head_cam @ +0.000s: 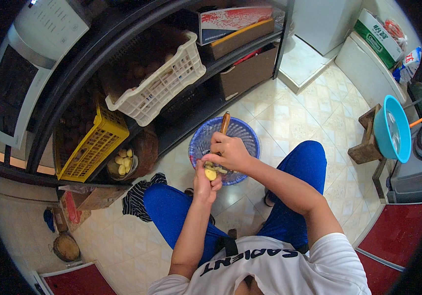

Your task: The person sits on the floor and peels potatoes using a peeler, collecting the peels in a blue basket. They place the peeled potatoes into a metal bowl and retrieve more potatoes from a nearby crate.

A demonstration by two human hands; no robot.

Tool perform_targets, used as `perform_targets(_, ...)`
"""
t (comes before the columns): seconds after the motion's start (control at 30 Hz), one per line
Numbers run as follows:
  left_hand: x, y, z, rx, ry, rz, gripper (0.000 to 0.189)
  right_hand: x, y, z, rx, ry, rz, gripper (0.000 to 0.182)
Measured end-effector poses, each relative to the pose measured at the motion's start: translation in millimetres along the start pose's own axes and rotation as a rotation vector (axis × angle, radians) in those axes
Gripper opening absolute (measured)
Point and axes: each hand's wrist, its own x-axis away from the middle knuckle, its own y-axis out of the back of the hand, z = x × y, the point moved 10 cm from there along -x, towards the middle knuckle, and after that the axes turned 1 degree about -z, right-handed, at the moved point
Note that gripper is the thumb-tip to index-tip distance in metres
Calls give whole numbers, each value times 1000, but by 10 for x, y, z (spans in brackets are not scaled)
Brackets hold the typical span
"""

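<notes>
My left hand (204,184) grips a partly peeled potato (210,174), its yellow flesh showing. Close above it, my right hand (229,149) is closed around a tool with a brown wooden handle (225,123), which points away from me; its working end is hidden by my fingers. Strips of peel (220,169) lie by the potato, at the near side of my right hand. Both hands are over a blue plastic basket (253,142) on the floor between my knees. Left of it, a bowl (135,164) holds several peeled yellow potatoes (123,162).
A dark shelf rack holds a white crate (155,94), a yellow crate (92,147) and cardboard boxes (249,70). Striped cloth (140,199) lies by my left knee. To the right, a turquoise basin (388,129) rests on a wooden stool (367,147).
</notes>
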Motion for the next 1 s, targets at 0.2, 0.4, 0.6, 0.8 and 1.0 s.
perform_targets(0.2,8,2,-29,-1,-28,-19,39,-2,23,4,22,0,-33,43)
perform_targets(0.4,101,10,-45,40,-33,-114,38,-62,172,-117,81,-38,-109,42)
perform_targets(0.6,46,38,-30,159,27,-68,35,-26,115,-100,41,-85,-38,36)
perform_targets(0.8,22,5,-21,149,20,20,29,-5,30,58,-2,-8,14,36)
perform_targets(1.0,26,45,-32,68,-19,-24,26,-28,48,-99,56,-49,4,37)
